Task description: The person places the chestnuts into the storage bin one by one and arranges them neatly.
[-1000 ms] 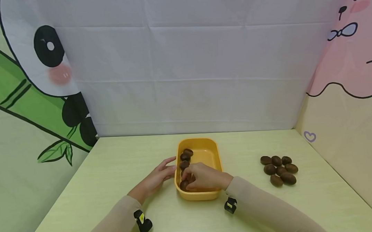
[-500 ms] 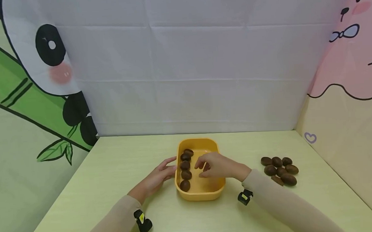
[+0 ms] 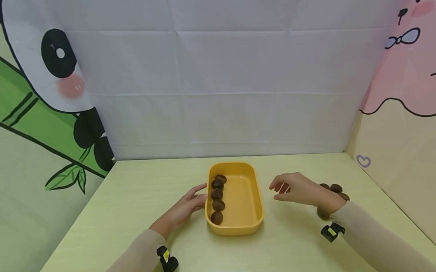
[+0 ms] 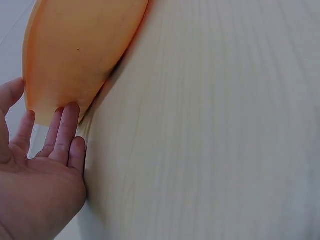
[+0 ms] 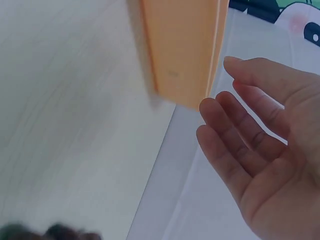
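A yellow rectangular tray (image 3: pixel 245 228) stands in the middle of the table, with a column of several dark brown, nut-like ovals (image 3: pixel 217 193) along its inner left side. My left hand (image 3: pixel 186 208) touches the tray's left wall with its fingertips; in the left wrist view the fingers of that hand (image 4: pixel 47 165) lie straight against the outer wall (image 4: pixel 80 55). To the right of the tray, above the table, is my right hand (image 3: pixel 301 191), its fingers loosely bent around nothing. The right wrist view shows that bare palm (image 5: pixel 270 180) too.
More of the brown ovals (image 3: pixel 336 188) lie in a group at the right of the table (image 3: pixel 161 175), partly hidden behind my right hand and wrist. A white sheet (image 3: pixel 230 91) hangs along the table's back edge. Printed cartoon panels flank both sides.
My right hand has let go of a brown oval at the near end of the column, lifted out of the tray and moved right. The left hand stays at the tray.
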Demonstrator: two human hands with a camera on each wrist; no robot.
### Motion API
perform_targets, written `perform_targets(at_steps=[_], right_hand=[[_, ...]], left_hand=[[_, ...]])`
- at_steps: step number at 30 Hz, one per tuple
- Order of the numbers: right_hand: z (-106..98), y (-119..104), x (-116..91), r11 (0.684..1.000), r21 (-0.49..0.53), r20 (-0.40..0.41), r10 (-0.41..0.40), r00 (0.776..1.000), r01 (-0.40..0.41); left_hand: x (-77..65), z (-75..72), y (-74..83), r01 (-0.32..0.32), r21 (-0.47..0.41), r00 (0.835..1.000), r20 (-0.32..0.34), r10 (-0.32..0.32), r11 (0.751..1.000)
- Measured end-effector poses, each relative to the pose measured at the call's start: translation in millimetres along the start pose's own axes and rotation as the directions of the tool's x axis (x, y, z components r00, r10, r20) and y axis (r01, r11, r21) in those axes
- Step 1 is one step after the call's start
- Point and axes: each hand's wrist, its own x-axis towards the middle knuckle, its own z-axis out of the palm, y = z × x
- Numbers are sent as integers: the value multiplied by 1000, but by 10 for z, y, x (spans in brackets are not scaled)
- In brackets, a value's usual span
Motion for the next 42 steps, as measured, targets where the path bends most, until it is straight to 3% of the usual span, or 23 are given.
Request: perform_targets(at_steps=[6,12,19,23,31,42], right_hand=[[-111,244,-361,997,-15,-1,71,997,-71],[-114,523,-728,996,-49,-28,79,996,-80],[-77,775,-988,989,-108,-73,98,992,-106],[-62,857,-1044,987,-106,-100,108,989,-119],[-21,976,-1074,974,-227,-118,-11,993,-16],[-89,889,-1037,982,-182,-81,30,996,-45]], left_hand=[[2,-14,-6,-6,-1,1000,5,6,1000],[-12,-3,21,3,0,1000,-3,-3,1000],[-21,13,30,-3,8,1000,0,3,1000],[-21,12,28,6,7,1000,-3,-6,1000],[-13,20,25,14,5,1000,-11,-14,1000],[-23,11,28,0,9,1000,-11,0,1000]])
